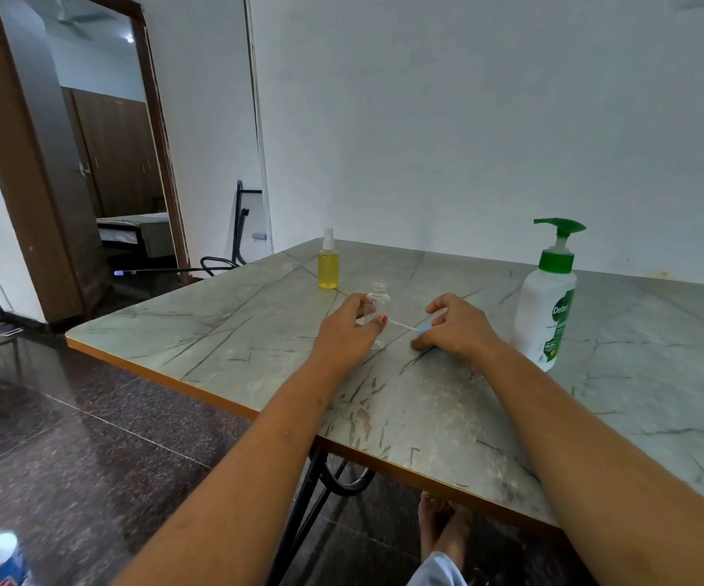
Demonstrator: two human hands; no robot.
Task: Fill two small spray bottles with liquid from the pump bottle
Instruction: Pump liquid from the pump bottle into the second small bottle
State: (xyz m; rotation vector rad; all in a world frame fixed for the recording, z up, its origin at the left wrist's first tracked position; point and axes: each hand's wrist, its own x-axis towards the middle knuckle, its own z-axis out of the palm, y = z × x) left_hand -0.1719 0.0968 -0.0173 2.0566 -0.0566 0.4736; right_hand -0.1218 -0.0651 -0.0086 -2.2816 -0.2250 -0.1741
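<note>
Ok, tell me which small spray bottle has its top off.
The clear empty bottle, in the grip of the left hand: its neck is bare. The yellow-filled bottle behind it has its sprayer on.

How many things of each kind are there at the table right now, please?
Small spray bottles: 2, the yellow-filled bottle and the empty clear bottle
Pump bottle: 1
Loose spray head: 1
Total: 4

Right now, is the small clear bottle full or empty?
Empty. The clear bottle held by the left hand looks see-through with no coloured liquid, and its neck is uncapped.
</note>
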